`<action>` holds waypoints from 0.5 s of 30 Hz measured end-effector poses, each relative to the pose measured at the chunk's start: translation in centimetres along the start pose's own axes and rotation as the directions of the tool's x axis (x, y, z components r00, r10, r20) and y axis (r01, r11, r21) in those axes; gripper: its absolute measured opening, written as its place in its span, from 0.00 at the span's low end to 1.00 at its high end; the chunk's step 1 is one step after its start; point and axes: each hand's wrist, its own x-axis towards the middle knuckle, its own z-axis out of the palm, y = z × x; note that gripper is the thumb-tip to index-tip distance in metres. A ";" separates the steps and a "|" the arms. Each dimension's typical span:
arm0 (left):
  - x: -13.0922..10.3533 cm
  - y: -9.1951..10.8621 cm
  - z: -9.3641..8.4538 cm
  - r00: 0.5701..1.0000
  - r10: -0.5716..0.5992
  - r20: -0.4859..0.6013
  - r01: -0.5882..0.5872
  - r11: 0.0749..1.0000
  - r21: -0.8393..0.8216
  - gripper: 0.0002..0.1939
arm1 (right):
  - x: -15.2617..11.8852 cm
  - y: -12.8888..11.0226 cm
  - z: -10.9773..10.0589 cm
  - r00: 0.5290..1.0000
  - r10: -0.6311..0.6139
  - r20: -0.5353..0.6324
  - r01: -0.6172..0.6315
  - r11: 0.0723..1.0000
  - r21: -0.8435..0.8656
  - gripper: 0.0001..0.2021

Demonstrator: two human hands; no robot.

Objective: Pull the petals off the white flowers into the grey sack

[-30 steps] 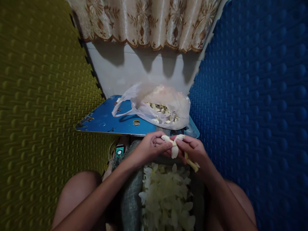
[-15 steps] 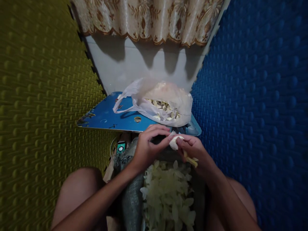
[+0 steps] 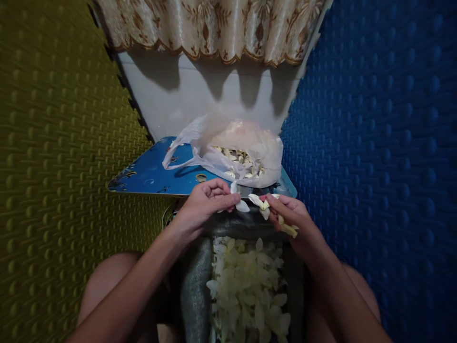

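Observation:
My left hand [image 3: 203, 204] pinches white petals [image 3: 238, 202] pulled off a flower. My right hand [image 3: 293, 221] holds the flower [image 3: 263, 205] by its yellowish stem, which sticks out below my fingers; a few white petals are still on it. The two hands are a little apart, above a heap of loose white petals [image 3: 246, 286] lying on grey cloth [image 3: 194, 290] in my lap. Just beyond my hands a thin white plastic bag [image 3: 235, 152] holding more flowers rests on a blue board [image 3: 153, 174].
A yellow-green studded foam mat [image 3: 53, 143] lies on the left and a blue one [image 3: 385, 143] on the right. A white wall with a patterned curtain [image 3: 214, 28] is straight ahead. My bare knees [image 3: 107, 286] flank the cloth.
My hands were together on the flower. My left hand has now pulled away to the left with petals, and the flower in my right hand has fewer petals.

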 end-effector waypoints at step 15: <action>-0.1 -0.4 1.9 0.975 0.203 0.085 -0.218 0.832 0.510 0.10 | -0.4 0.7 1.5 0.994 0.059 0.095 -0.070 0.991 0.114 0.16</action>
